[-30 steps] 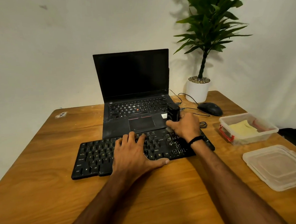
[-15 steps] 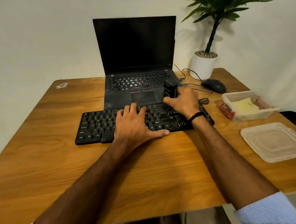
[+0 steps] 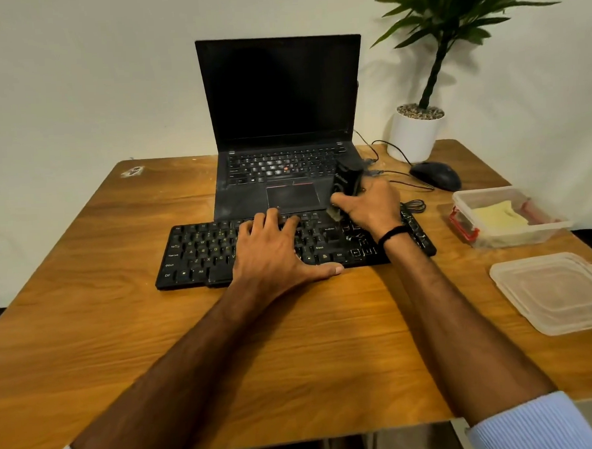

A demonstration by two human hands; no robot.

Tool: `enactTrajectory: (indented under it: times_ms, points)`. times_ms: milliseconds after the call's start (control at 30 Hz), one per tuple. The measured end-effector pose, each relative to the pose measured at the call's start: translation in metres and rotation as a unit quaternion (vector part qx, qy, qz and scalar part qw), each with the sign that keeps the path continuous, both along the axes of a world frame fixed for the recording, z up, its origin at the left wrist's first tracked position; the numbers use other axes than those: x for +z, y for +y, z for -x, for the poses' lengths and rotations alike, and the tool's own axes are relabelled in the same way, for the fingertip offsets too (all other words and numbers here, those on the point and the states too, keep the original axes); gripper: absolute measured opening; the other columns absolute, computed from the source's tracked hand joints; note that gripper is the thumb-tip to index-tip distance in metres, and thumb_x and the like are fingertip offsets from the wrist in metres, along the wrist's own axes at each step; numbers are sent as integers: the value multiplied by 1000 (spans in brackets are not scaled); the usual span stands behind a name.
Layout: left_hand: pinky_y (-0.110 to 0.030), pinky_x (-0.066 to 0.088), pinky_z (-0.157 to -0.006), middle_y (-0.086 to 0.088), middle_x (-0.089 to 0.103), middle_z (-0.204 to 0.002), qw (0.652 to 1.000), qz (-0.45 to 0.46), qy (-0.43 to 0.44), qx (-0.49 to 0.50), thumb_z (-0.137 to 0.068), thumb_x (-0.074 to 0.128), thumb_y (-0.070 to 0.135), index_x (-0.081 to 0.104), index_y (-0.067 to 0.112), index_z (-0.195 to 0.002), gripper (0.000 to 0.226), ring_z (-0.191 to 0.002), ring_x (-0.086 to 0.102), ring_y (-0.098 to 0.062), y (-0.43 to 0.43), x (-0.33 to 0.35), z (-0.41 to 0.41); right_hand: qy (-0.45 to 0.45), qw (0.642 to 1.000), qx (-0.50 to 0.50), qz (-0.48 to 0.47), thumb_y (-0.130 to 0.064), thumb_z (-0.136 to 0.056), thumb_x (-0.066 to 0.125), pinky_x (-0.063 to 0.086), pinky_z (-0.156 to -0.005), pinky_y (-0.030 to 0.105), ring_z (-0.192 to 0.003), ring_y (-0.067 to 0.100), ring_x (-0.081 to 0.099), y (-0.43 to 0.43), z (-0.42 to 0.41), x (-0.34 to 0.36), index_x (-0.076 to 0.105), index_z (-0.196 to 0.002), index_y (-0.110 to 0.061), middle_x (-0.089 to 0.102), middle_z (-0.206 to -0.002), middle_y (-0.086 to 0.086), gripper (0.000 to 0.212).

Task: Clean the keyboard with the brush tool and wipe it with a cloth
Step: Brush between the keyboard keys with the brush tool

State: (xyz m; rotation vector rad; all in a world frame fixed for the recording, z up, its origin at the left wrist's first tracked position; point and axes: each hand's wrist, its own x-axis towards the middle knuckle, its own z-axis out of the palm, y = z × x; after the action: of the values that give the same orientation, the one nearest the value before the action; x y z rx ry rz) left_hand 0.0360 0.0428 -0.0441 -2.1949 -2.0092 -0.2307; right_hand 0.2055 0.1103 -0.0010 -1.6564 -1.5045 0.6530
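Right hand grips brush tool; left hand flat on keyboard, Ctrl, Alt legible

left grip: palm down, fingers straight and spread, thumb sticking way out to the side
right grip: fingers and thumb curled round the brush tool, back of hand facing up
arms: both forearms bare, stretched forward, angling in toward each other

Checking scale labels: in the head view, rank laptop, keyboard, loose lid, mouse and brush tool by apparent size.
1. laptop
2. keyboard
3. loose lid, though nearer the camera
4. mouse and brush tool: alike, unranked; the right hand hides part of the brush tool.
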Motion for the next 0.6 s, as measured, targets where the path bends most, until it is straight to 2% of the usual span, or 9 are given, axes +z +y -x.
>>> enactTrajectory:
  times_ms: [33, 100, 167, 233, 267, 300, 367, 433, 600]
  points:
    - [-47, 34, -112, -6, 44, -139, 1000, 1, -2, -1, -55, 24, 112, 44, 26, -151, 131, -130, 41, -26, 0, 0, 0, -42, 998, -44, -22, -27, -81, 76, 39, -44, 10, -64, 5, 56, 1, -5, 2, 68, -105, -15, 70, -92, -1, 29]
    - [-47, 34, -113, -6, 44, -140, 1000, 3, -4, -2, -54, 24, 112, 43, 26, -152, 131, -131, 40, -26, 0, 0, 0, -108, 988, -101, -53, -28, -80, 76, 29, -43, 13, -69, 9, 54, 3, -15, 1, 70, -102, -13, 70, -89, 2, 27]
    - [-47, 33, -114, -6, 43, -142, 1000, 5, -2, -3, -55, 24, 111, 43, 26, -152, 131, -133, 40, -26, 0, 1, 0, -95, 993, -57, -51, -29, -78, 78, 37, -47, 15, -71, 9, 58, 2, -19, -1, 71, -99, -15, 68, -83, -2, 27]
    - [-48, 33, -114, -7, 43, -143, 1000, 5, 0, -3, -54, 24, 112, 43, 26, -152, 131, -134, 39, -27, 1, 1, 1, -5, 999, 39, -8, -27, -76, 80, 56, -59, 23, -77, 8, 67, 0, -20, -2, 69, -105, -17, 70, -90, -5, 33]
    - [-48, 34, -114, -7, 43, -142, 1000, 4, 0, -3, -54, 24, 112, 44, 26, -151, 131, -133, 40, -27, 1, 1, 1, 37, 997, 66, 7, -25, -76, 81, 59, -65, 26, -81, 7, 69, 1, -22, -2, 68, -107, -17, 71, -96, -4, 36]
    - [-47, 34, -113, -6, 44, -141, 1000, 2, -1, -3, -53, 23, 112, 45, 27, -151, 131, -133, 40, -26, 1, 1, 2, 53, 996, 77, 5, -24, -76, 81, 59, -67, 25, -83, 6, 69, 1, -24, -1, 67, -110, -17, 71, -100, -3, 38]
    - [-47, 34, -113, -6, 44, -142, 1000, 4, -1, -4, -51, 21, 113, 45, 28, -150, 133, -133, 40, -26, 2, 2, 3, 16, 998, 63, -25, -24, -77, 80, 56, -66, 20, -84, 6, 67, 4, -31, -1, 65, -115, -14, 70, -103, -3, 42]
    - [-48, 32, -115, -5, 42, -145, 1000, 15, -3, -4, -49, 21, 113, 42, 29, -151, 134, -135, 38, -27, 3, 4, 6, -14, 998, 49, -47, -24, -78, 79, 56, -67, 20, -87, 10, 67, 8, -38, -1, 64, -117, -11, 71, -105, 1, 43]
    - [-49, 29, -118, -3, 39, -149, 999, 38, -8, -14, -48, 24, 113, 36, 32, -154, 134, -138, 36, -26, 9, 6, 13, -35, 991, 128, -34, -22, -83, 75, 54, -70, 18, -97, 15, 65, 9, -49, -6, 57, -124, -8, 67, -113, 5, 47]
